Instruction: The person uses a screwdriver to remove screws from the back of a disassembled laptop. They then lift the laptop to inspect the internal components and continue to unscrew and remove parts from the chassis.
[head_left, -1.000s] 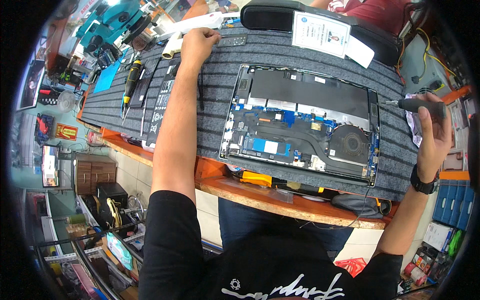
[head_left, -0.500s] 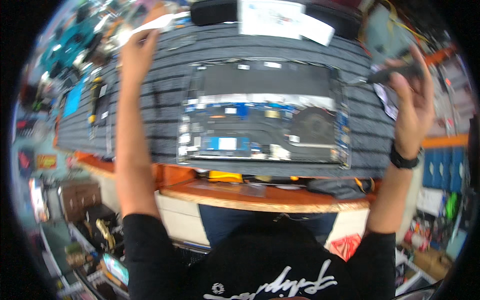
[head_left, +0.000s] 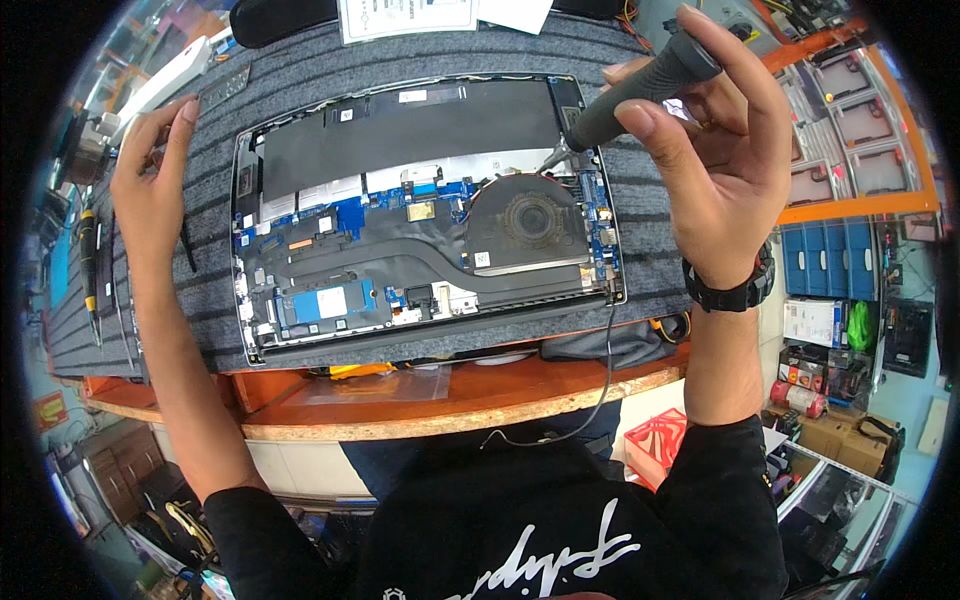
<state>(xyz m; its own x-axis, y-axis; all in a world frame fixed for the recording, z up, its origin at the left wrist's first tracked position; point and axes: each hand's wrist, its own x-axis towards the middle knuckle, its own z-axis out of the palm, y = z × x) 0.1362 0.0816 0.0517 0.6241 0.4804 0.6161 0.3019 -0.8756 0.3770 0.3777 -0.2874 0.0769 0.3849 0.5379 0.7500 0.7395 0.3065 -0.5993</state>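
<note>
An opened laptop [head_left: 400, 250] lies on the grey striped mat [head_left: 640, 240] with its insides facing up. The dark battery [head_left: 420, 140] spans its far half; the round cooling fan [head_left: 530, 220] sits at right, joined to a dark heat pipe [head_left: 400, 250]. My right hand [head_left: 725, 150] grips a thick dark-handled screwdriver [head_left: 645, 95], tilted so its tip comes down at the fan's upper edge. Whether the tip touches a screw is too small to tell. Left of the laptop, my left hand [head_left: 155, 185] hovers with thumb and fingers pinched; anything between them is hidden.
A yellow-and-black tool [head_left: 89, 260] lies at far left. White papers [head_left: 410, 18] and a black case [head_left: 285, 18] line the back. A thin cable [head_left: 608, 370] hangs from the laptop's right side over the wooden edge [head_left: 480, 425]. Orange-framed trays [head_left: 850, 130] stand at right.
My right hand has brought the screwdriver from beside the laptop in over the fan. My left hand has come back from the far-left clutter and a white item there. The view has shifted.
</note>
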